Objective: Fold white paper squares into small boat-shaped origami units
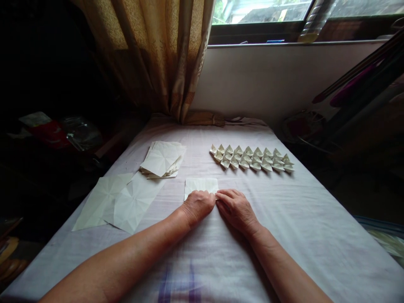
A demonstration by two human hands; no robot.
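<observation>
A small folded sheet of white paper (pixel 201 185) lies on the cloth-covered table (pixel 315 219) just ahead of both hands. My left hand (pixel 198 205) rests with curled fingers on the sheet's near edge. My right hand (pixel 236 208) lies beside it, fingertips pressed together on the same edge. The near part of the sheet is hidden under the hands.
A stack of creased paper squares (pixel 162 160) sits at the mid left, with two larger unfolded sheets (pixel 120 202) nearer the left edge. Rows of several small folded paper pieces (pixel 252 159) lie at the back right. A curtain (pixel 164 54) and window wall close the far side.
</observation>
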